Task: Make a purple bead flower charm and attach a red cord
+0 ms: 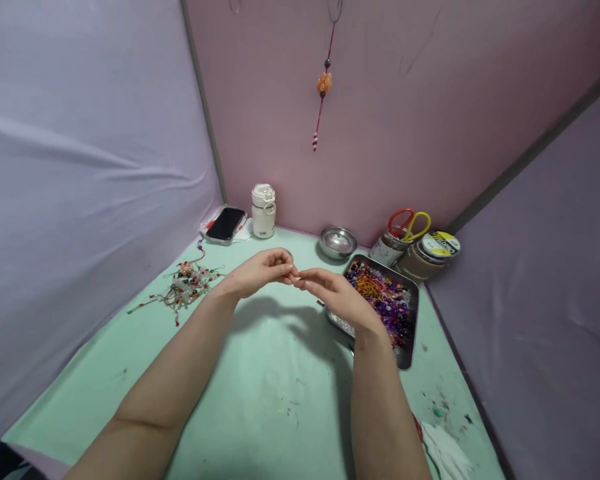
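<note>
Fingertips point(283, 270) meet above a pale-green tabletop point(260, 400). Left: tangled heap of red-and-clear beaded cords point(187, 287). Centre: left hand point(263, 273), curled, thumb seemingly against forefinger; right hand point(343, 300), thumb and fingers converging; any item pinched between them is indiscernible. Right: rectangular metal tray point(405, 357) of purple beads point(396, 317). Apparent step: fine fingertip handling, calling next for steady hands.

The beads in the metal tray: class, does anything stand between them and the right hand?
Nothing visible stands between the right hand and the beads in the metal tray. The hand overlaps the tray's left side in this view, hiding what lies beneath.
</note>
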Motion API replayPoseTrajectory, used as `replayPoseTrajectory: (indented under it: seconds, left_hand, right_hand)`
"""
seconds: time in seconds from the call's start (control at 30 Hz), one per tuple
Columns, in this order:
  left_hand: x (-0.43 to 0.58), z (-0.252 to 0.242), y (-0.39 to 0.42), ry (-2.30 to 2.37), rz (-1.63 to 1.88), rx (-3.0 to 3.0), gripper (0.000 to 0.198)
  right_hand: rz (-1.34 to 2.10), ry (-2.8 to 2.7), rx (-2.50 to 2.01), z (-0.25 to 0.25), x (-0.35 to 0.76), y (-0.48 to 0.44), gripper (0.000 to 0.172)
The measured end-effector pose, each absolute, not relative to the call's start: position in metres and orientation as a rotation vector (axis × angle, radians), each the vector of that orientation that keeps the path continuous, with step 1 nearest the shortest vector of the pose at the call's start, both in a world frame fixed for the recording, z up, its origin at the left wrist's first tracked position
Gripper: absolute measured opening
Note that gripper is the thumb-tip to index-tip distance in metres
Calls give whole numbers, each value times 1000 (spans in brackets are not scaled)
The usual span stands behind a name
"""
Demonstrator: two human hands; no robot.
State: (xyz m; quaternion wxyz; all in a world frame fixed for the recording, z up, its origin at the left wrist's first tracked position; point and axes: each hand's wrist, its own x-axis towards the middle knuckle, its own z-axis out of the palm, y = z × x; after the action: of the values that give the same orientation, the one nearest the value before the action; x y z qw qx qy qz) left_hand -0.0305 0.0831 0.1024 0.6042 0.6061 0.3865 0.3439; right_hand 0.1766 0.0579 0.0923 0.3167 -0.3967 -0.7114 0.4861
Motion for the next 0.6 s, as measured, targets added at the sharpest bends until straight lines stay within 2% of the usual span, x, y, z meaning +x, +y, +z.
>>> replayPoseTrajectory:
  seconds: [0.13, 0.27, 0.33, 0.47, 0.6]
  left_hand:
    - [-27, 99, 89, 918, 917, 1331, 28]
    - [-24, 75, 102, 1294, 1033, 1438, 29]
    - [-19, 55, 104, 1621, 936, 1669, 34]
    - [-6, 14, 98, 1789, 551, 2040, 66]
    - [-7, -5, 105, 1882, 464, 2087, 66]
  right_hand:
    - [1112, -1907, -1172, 85, 175, 60, 15]
    - [944, -1832, -1288, 80, 178, 65, 18]
    - [909, -1781, -1338, 78, 184, 67, 17]
    - [857, -1780, -1383, 81, 198, 67, 17]
    - [879, -1838, -1422, 92, 212, 58, 18]
